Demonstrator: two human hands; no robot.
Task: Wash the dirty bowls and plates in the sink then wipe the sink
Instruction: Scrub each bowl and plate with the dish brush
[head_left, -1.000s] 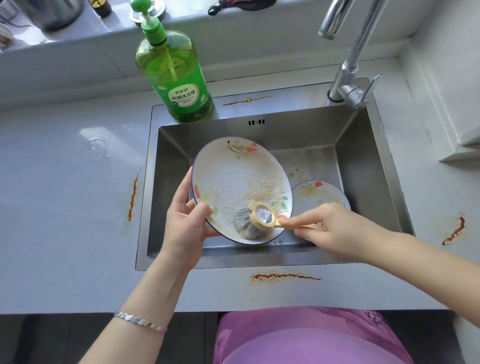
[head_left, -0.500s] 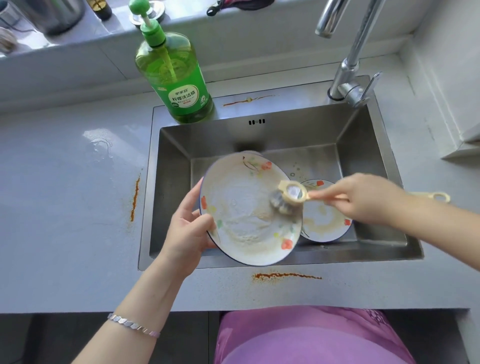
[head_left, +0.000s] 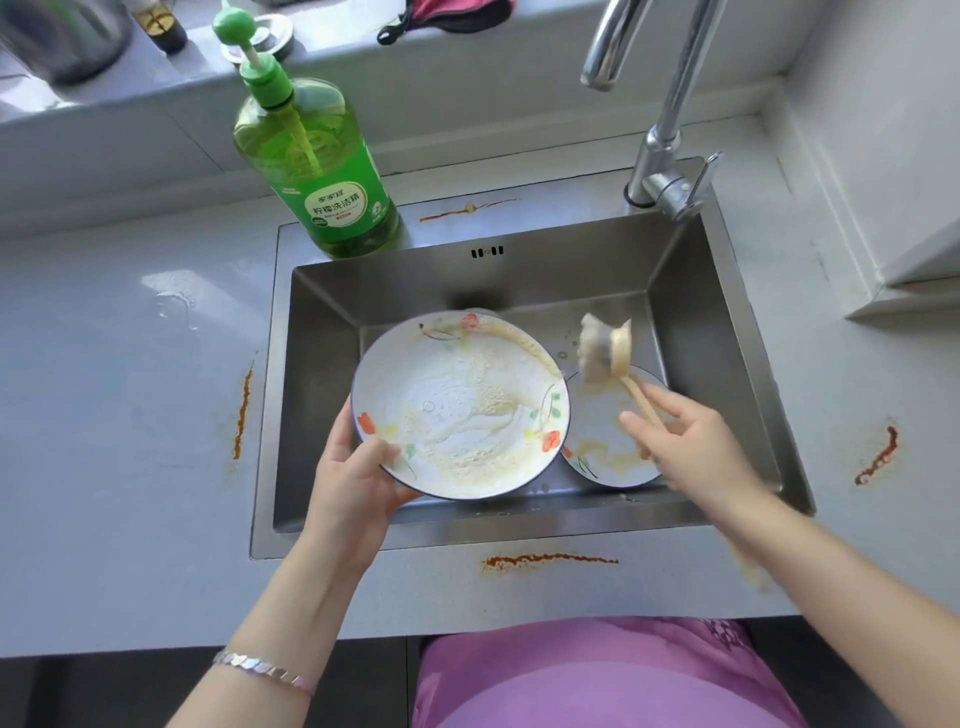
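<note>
Above the sink (head_left: 727, 364), fingers of the left hand (head_left: 353, 483) grip the soapy plate (head_left: 462, 410) by its rim and those of the right hand (head_left: 691, 447) pinch the brush (head_left: 605, 348), so suds could let the plate slip.

Grey countertop (head_left: 130, 389), steel sink (head_left: 727, 364) set in it, soap bottle (head_left: 317, 171) on the sink's back ledge, beyond the left hand (head_left: 353, 483) gripping the big plate (head_left: 462, 405). Orange sauce streaks (head_left: 241, 410) mark the counter left of that grip and nearer than it. A small plate (head_left: 602, 447) lies on the sink floor to its right.
</note>
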